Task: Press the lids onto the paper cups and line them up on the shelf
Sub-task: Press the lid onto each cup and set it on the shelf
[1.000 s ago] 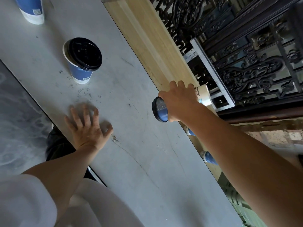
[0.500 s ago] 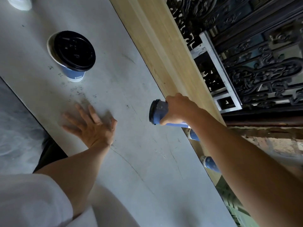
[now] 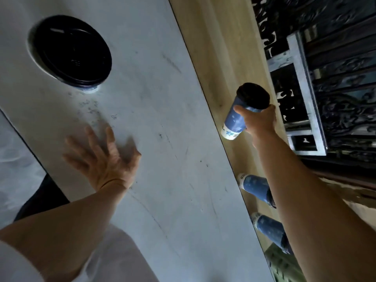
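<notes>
The right hand (image 3: 259, 122) is gripping a lidded blue cup (image 3: 242, 112) at centre right over the wooden shelf (image 3: 211, 47); the left hand (image 3: 103, 157) is lying flat, fingers spread, on the grey table (image 3: 162, 139) at lower left

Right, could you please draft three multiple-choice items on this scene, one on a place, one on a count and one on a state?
1. Where is the cup that the right hand grips?
A. Over the wooden shelf
B. On the floor
C. Inside a box

2. How many other blue cups stand on the wooden shelf beside the right forearm?
A. None
B. Two
C. Five

3. What is the left hand doing?
A. Pinching a lid
B. Lying flat, fingers spread, on the grey table
C. Lifting a cup

Answers: 1 A, since the wood lies behind the cup, past the table's edge; 2 B, since two show along the forearm; 3 B, since its fingers are straight and hold nothing.
</notes>
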Demonstrator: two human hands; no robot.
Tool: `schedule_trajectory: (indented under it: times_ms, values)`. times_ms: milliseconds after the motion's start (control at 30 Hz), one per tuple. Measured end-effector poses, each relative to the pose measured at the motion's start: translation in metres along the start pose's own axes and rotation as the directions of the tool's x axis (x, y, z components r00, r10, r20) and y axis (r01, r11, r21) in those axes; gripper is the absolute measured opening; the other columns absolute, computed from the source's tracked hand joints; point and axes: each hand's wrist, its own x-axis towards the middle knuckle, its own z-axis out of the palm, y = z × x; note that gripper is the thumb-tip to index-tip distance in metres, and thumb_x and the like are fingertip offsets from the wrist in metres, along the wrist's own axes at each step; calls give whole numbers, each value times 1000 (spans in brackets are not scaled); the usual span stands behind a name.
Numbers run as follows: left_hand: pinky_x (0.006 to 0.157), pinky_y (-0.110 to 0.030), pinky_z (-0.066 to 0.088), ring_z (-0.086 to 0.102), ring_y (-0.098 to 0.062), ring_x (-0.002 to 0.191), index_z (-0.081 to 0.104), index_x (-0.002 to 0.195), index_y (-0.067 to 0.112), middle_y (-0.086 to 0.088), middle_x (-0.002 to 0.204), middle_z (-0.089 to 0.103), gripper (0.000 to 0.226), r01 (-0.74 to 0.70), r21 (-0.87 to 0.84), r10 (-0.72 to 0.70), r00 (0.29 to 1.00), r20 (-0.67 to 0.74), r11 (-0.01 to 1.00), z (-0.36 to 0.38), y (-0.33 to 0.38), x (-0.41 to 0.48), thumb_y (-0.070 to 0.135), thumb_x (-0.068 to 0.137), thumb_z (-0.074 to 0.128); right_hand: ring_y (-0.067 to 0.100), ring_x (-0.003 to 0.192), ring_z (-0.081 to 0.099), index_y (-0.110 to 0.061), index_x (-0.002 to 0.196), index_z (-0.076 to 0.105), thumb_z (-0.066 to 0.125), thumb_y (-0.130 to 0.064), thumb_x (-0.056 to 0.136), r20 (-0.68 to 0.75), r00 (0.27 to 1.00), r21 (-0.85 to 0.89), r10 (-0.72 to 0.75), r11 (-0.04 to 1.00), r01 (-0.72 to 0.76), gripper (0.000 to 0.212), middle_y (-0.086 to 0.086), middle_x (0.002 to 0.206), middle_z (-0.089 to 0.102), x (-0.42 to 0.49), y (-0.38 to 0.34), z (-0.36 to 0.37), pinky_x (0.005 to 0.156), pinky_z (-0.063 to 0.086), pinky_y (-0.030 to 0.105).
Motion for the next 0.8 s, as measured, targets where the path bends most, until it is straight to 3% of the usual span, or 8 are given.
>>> schedule_trajectory:
  times_ms: [100, 200, 333, 400, 467, 533, 633, 800]
  values:
    - [112, -77, -4, -9, -57, 146, 15, 157, 28, -21, 166, 1, 96, 0, 3, 0, 1000, 6, 1000, 0, 0, 0, 72, 77, 45, 25, 108, 63, -20, 120, 44, 83, -56, 26, -40, 998, 181, 58, 982, -50, 108, -8, 102, 55, 37, 19, 9, 90, 58, 49]
    - [111, -77, -4, -8, -59, 146, 16, 157, 28, -21, 165, 2, 95, 3, 7, -3, 1000, -10, 1000, -1, 2, -1, 73, 77, 43, 23, 102, 60, -24, 111, 39, 80, -54, 23, -49, 993, 304, 107, 949, -87, 101, -13, 91, 49, 35, 18, 17, 89, 58, 49]
    - [111, -77, -3, -7, -59, 146, 18, 156, 27, -23, 165, 4, 94, 14, 7, -14, 1000, -18, 1000, -2, 4, 0, 72, 77, 41, 22, 98, 59, -20, 111, 38, 85, -50, 34, -76, 988, 410, 134, 908, -92, 95, -11, 92, 50, 19, 13, 22, 88, 59, 48]
    - [111, -77, -3, -7, -59, 146, 18, 156, 27, -23, 165, 3, 94, 16, 12, -16, 1000, -22, 1000, -3, 4, 0, 72, 78, 42, 23, 102, 59, -16, 115, 41, 91, -42, 47, -90, 976, 448, 200, 883, -140, 88, -6, 101, 53, 16, 16, 22, 83, 61, 46]
    - [111, -77, -3, -7, -59, 145, 17, 157, 28, -22, 165, 3, 93, 13, 14, -13, 1000, -25, 1000, -2, 3, 0, 73, 79, 40, 24, 107, 59, -14, 120, 42, 91, -41, 46, -94, 964, 485, 247, 858, -173, 94, -3, 109, 54, 15, 21, 25, 81, 62, 45]
    - [111, -77, -3, -6, -59, 145, 15, 157, 28, -22, 165, 3, 92, 6, 19, -5, 999, -35, 1000, -1, 2, 0, 74, 81, 36, 22, 105, 59, -16, 118, 40, 90, -44, 41, -104, 964, 481, 245, 861, -167, 96, -5, 105, 52, 11, 26, 29, 86, 60, 45]
    - [111, -77, -3, -6, -60, 145, 15, 157, 28, -22, 165, 4, 92, 9, 24, -8, 999, -44, 1000, 0, 2, 0, 74, 81, 36, 21, 98, 54, -19, 112, 35, 92, -34, 58, -133, 959, 481, 251, 862, -159, 80, -13, 92, 45, 5, 32, 38, 92, 57, 48]
    - [112, -72, -6, -5, -58, 146, 17, 157, 26, -22, 165, 5, 92, 0, 36, 2, 998, -59, 999, -1, 2, -2, 75, 81, 34, 20, 98, 51, -17, 117, 37, 90, -35, 63, -166, 935, 501, 312, 844, -193, 78, -16, 90, 42, -4, 38, 48, 91, 57, 47]
